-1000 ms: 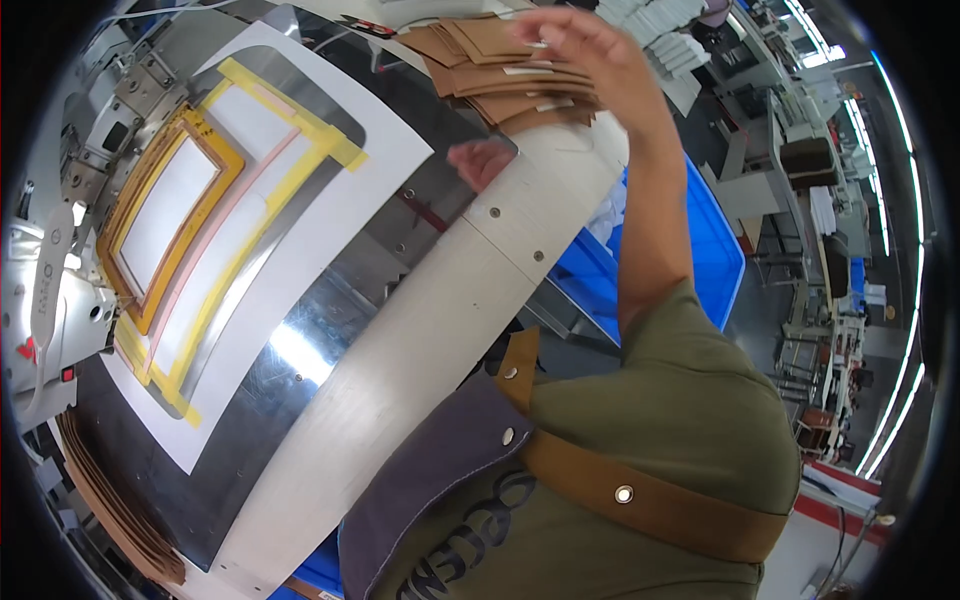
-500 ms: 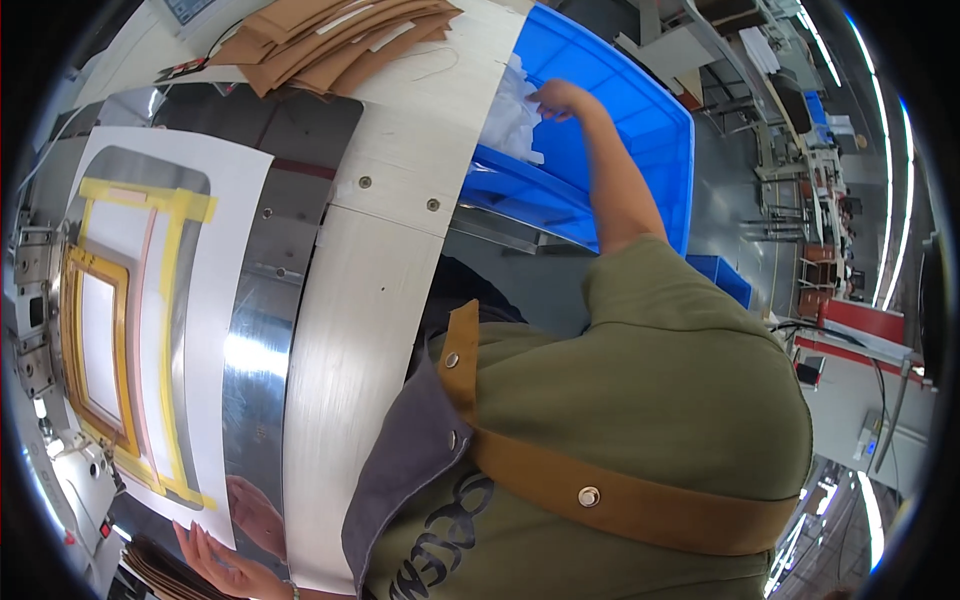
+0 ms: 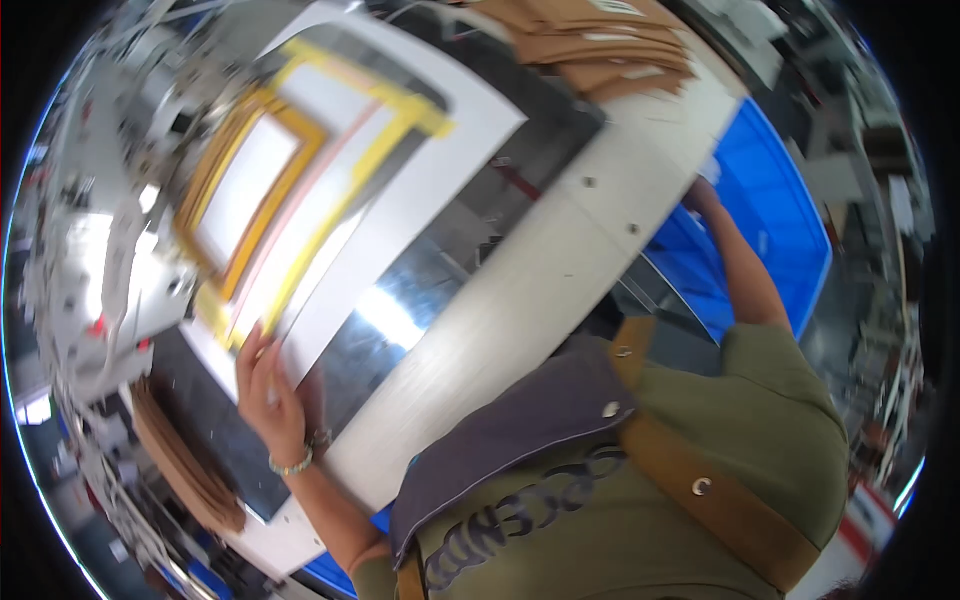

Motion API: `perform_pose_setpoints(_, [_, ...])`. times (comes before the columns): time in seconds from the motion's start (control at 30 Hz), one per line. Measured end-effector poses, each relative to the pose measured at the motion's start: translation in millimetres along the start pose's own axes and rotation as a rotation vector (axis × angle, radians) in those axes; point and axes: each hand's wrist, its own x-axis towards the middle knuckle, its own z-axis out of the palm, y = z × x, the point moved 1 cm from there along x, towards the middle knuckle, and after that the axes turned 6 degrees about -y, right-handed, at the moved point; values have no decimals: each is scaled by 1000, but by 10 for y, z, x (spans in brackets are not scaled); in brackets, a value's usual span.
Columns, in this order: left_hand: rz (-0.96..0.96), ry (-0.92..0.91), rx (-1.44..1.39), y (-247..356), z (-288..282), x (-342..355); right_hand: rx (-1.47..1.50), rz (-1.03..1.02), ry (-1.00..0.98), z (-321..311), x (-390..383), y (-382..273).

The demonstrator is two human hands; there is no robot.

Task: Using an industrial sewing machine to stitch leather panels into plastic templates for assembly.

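Note:
A white sheet (image 3: 414, 216) lies on a dark polished plate (image 3: 470, 230), carrying a template edged with yellow tape (image 3: 315, 257) and a yellow rectangular frame (image 3: 306, 133) around a white panel. My left hand (image 3: 270, 395) is at the template's near-left corner, fingers extended and apart, apparently touching the sheet's edge. My right hand (image 3: 700, 195) reaches into a blue bin (image 3: 790, 210) beside the table, next to white material (image 3: 712, 168) mostly hidden by the table edge; its fingers are blurred and partly hidden.
Brown cut pieces are piled at the back right (image 3: 600, 45), and another stack (image 3: 185, 460) stands at the near left. Metal machine parts (image 3: 120, 260) line the left side. The pale table edge (image 3: 520, 290) runs diagonally between the plate and my body.
My right hand has moved down from the brown pieces into the bin. My left hand has come onto the template's corner. The camera view has swung, shifting the whole scene.

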Motion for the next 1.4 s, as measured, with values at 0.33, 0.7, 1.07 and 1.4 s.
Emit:
perform_pose_setpoints(0.33, [-5, 6, -8, 24, -25, 1, 124, 156, -66, -313, -208, -182])
perform_pose_setpoints(0.7, [-57, 73, 57, -1, -87, -4, 124, 113, -29, -436, -182, -225])
perform_pose_setpoints(1.07, [-174, 101, -5, -89, -205, 66, 265, -50, -444, -1622, -1167, -647])
perform_pose_setpoints(1.4, [-249, 62, -111, -252, 63, 490, 48, -1237, -381, -1982, -2577, -2991])
